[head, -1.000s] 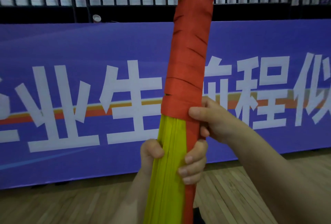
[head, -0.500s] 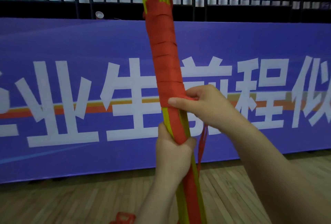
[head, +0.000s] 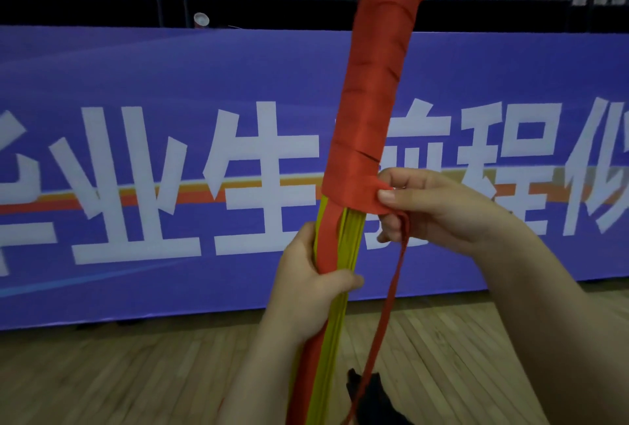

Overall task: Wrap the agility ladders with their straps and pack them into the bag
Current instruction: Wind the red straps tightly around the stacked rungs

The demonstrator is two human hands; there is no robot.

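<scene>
One bundle of yellow flat ladder rungs (head: 343, 254), upright at frame centre, upper half bound in red webbing strap (head: 371, 111). Left hand (head: 306, 285) grips bundle; right hand (head: 432, 210) pinches strap.

Purple courtside banner (head: 170, 60): one row of large white Chinese characters, running full width.
Far left: fragment of character, cut by frame edge, unreadable.
Next: 业, whole and clear.
Next: 生, whole and clear.
Next: character mostly hidden behind wrapped agility ladder bundle (head: 371, 101) and right hand (head: 442, 210); only right-side strokes show, cannot tell which.
Next: 程, whole and clear.
Far right: character cut by frame edge, looks like 仪, not certain.
</scene>
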